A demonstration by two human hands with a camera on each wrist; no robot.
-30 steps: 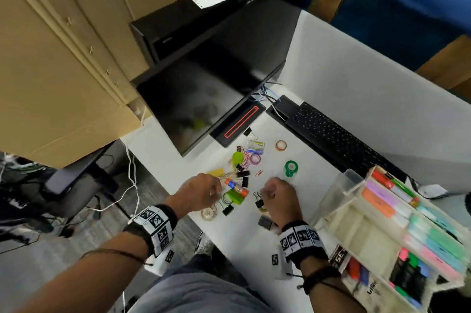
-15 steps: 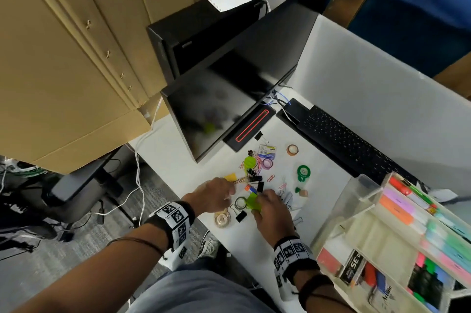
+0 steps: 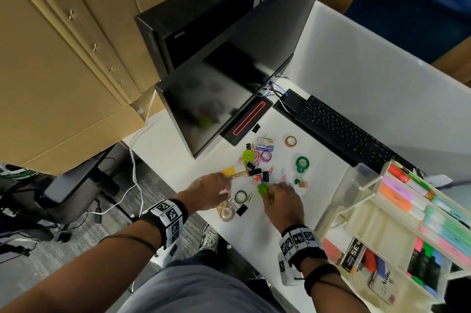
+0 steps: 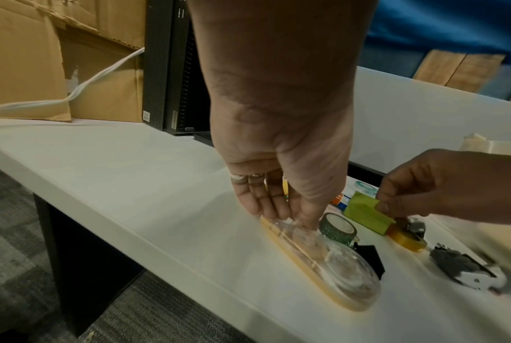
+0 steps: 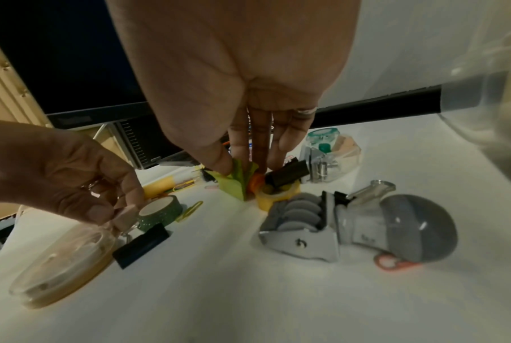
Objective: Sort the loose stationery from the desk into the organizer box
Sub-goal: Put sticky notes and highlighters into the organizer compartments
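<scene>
At the desk's (image 3: 168, 139) front edge, your left hand (image 3: 206, 191) bunches its fingertips on the clear tape case (image 4: 330, 262). Just right of it, your right hand (image 3: 283, 200) pinches the green sticky pad (image 3: 263, 188) between thumb and fingers. The organizer box (image 3: 367, 186) stands at the right edge.

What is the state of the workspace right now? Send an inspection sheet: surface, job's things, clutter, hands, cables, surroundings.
Surface: white desk, stationery scattered in front of the monitor.
Job's things: organizer box at the right, highlighters inside; green sticky pad, tape rolls, binder clips, paper clips and staple remover loose on the desk.
Clutter: keyboard behind the pile.
Hands: right hand pinches the green sticky pad; left hand pinches a small pale piece beside a clear round case.
Cables: white cable drops past the desk's left edge; thin wires behind the monitor.
Surroundings: cardboard boxes at the left, computer tower, office chair below.
</scene>
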